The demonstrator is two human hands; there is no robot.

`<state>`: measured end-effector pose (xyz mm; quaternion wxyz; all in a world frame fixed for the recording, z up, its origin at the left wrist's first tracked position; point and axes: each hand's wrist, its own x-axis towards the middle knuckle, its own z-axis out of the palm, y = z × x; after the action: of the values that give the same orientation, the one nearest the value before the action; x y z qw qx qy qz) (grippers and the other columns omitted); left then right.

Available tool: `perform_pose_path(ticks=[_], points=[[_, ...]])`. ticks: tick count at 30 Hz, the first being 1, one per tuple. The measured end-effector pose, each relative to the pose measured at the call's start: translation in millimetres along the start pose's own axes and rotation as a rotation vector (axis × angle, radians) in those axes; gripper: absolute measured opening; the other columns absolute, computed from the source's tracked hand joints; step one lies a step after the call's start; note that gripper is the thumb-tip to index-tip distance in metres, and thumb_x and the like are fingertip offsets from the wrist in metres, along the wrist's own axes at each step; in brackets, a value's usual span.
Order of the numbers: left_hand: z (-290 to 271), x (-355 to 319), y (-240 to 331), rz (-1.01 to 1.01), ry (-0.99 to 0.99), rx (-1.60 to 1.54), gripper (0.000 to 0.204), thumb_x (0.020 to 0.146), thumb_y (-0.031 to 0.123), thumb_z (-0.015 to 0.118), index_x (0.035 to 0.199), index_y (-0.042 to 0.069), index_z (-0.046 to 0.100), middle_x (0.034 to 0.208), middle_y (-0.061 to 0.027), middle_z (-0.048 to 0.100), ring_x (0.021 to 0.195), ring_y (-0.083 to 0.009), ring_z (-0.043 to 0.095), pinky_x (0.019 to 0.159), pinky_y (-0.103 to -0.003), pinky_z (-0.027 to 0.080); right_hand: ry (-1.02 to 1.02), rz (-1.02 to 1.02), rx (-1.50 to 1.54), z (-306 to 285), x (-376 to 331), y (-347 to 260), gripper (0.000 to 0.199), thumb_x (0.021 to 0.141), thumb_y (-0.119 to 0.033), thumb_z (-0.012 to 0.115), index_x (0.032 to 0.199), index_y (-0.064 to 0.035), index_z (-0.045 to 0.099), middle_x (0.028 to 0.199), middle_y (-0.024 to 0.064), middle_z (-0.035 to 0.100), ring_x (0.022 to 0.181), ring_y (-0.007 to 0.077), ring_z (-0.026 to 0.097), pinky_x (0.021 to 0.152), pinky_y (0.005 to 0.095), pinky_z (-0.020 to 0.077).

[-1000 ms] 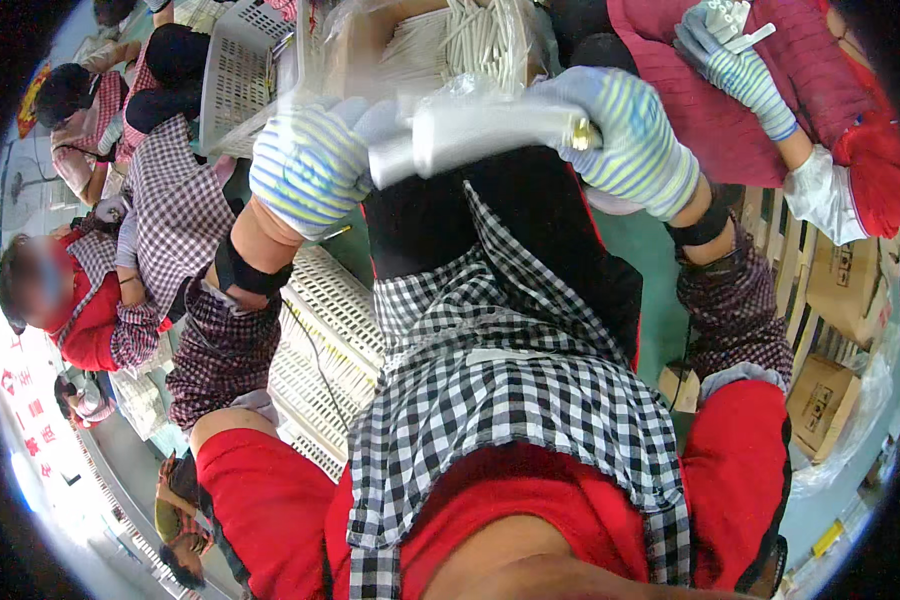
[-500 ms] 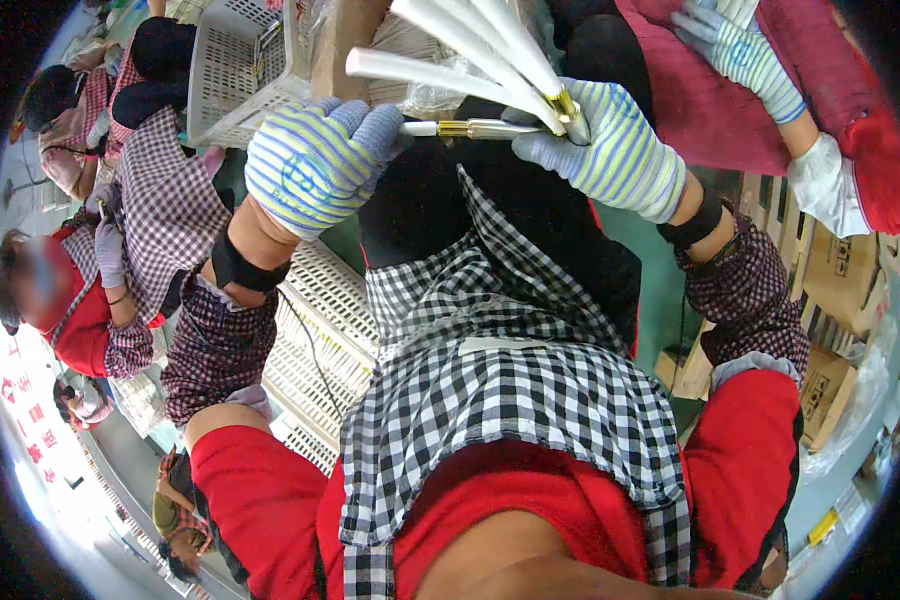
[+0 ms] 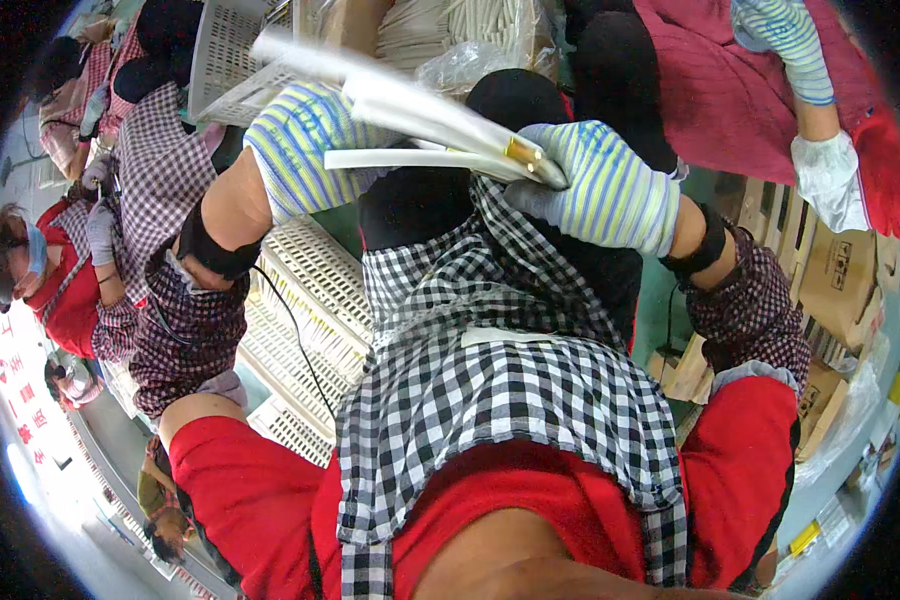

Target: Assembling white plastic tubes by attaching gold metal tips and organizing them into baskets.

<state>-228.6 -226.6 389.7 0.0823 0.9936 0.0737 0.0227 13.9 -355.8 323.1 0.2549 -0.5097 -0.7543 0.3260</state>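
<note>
My right hand point(image 3: 610, 185), in a striped knit glove, is closed around the metal ends of several white rods point(image 3: 425, 110). Gold and silver bands show at its fingertips, and the white lengths fan out to the left, some smeared by motion. Beneath the fan, one white rod point(image 3: 400, 158) points left on its own. My left hand point(image 3: 305, 150), gloved alike, is behind the rods at the left. Its fingers are hidden by them, so whether it grips anything does not show.
Beyond my hands stands a carton of white rods point(image 3: 440, 25) with clear plastic point(image 3: 460, 65). White perforated trays point(image 3: 305, 290) holding rods are left of my lap; a white basket point(image 3: 235, 70) is farther off. A co-worker's gloved hand point(image 3: 790, 40) is far right, above cartons point(image 3: 835, 280).
My left hand has shifted left and behind the rods; the gold-banded piece between my hands no longer shows there. My right hand has come slightly nearer, its rods swinging leftward.
</note>
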Motion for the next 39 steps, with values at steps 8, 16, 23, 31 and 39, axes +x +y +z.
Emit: perform_pose_path(ticks=[8, 16, 23, 31, 39], points=[[-16.3, -16.5, -11.5, -0.428, 0.74, -0.395, 0.049, 0.095, 0.034, 0.045, 0.128, -0.002, 0.048, 0.123, -0.0139, 0.055, 0.112, -0.0264, 0.053, 0.097, -0.038, 0.039, -0.278, 0.289, 1.091, 65.0, 4.2, -18.0, 0.037, 0.078, -0.023, 0.072, 0.107, -0.0007, 0.063, 0.091, 0.0065, 0.066, 0.084, 0.0134, 0.059, 0.075, 0.0276, 0.0471], [51.9, -17.6, -8.8, -0.565, 0.466, -1.134, 0.047, 0.089, 0.032, 0.054, 0.123, 0.001, 0.053, 0.117, -0.0102, 0.058, 0.11, -0.022, 0.052, 0.097, -0.034, 0.039, -0.459, 0.294, 1.375, 127.8, 9.4, -15.0, 0.044, 0.079, -0.017, 0.072, 0.117, -0.002, 0.055, 0.099, 0.0077, 0.064, 0.092, 0.0174, 0.062, 0.085, 0.0308, 0.049], [45.6, -70.6, 26.4, -0.582, 0.472, -0.849, 0.056, 0.081, 0.014, 0.065, 0.131, 0.004, 0.044, 0.125, -0.011, 0.051, 0.115, -0.023, 0.049, 0.1, -0.033, 0.037, -0.557, 0.406, 1.353, 128.2, 10.5, -36.9, 0.053, 0.077, -0.018, 0.073, 0.123, -0.0023, 0.053, 0.11, 0.004, 0.06, 0.102, 0.0144, 0.052, 0.091, 0.0289, 0.0413], [49.6, -74.6, 80.7, -0.196, -0.117, 0.157, 0.037, 0.082, 0.019, 0.048, 0.118, 0.014, 0.053, 0.075, 0.0009, 0.057, 0.074, -0.0205, 0.06, 0.075, -0.038, 0.045, -0.605, -0.301, 0.289, 119.6, 40.7, -39.2, 0.051, 0.08, -0.015, 0.064, 0.127, -0.0046, 0.047, 0.122, 0.0085, 0.054, 0.116, 0.0191, 0.046, 0.099, 0.0322, 0.0372], [71.6, -162.5, 80.2, -0.899, -0.005, -0.166, 0.025, 0.066, 0.018, 0.065, 0.09, 0.01, 0.061, 0.073, -0.0133, 0.062, 0.071, -0.0345, 0.062, 0.061, -0.045, 0.049, -0.317, -0.227, 0.44, 73.9, 59.0, -56.7, 0.066, 0.084, -0.034, 0.066, 0.132, 0.0032, 0.04, 0.125, 0.0149, 0.052, 0.114, 0.0253, 0.052, 0.1, 0.0353, 0.0388]])
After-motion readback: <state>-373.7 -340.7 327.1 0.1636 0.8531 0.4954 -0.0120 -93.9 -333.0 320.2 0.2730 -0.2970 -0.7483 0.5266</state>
